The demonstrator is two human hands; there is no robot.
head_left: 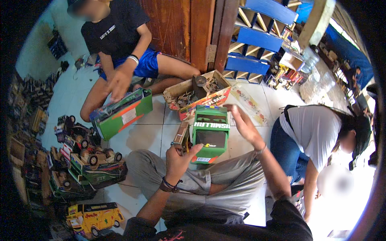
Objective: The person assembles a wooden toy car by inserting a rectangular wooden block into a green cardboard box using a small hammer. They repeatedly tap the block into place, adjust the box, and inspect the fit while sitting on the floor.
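Note:
A green toy truck (pixel 210 134) stands in front of my crossed legs, with a dark window and an orange stripe near its lower edge. My left hand (pixel 181 160) is closed around a narrow brown wooden piece (pixel 181 133) at the truck's left side; its exact kind is unclear. The thumb of that hand reaches over to the truck's front. My right hand (pixel 246 127) is open, fingers stretched out along the truck's upper right side. Whether its palm touches the truck I cannot tell.
Behind the truck lies a wooden box (pixel 197 94) of small parts. A person opposite handles another green toy body (pixel 124 112). Several toy trucks (pixel 94 164) and a yellow toy van (pixel 94 219) sit at left. Another person (pixel 311 132) bends down at right. Blue racks (pixel 257 40) stand behind.

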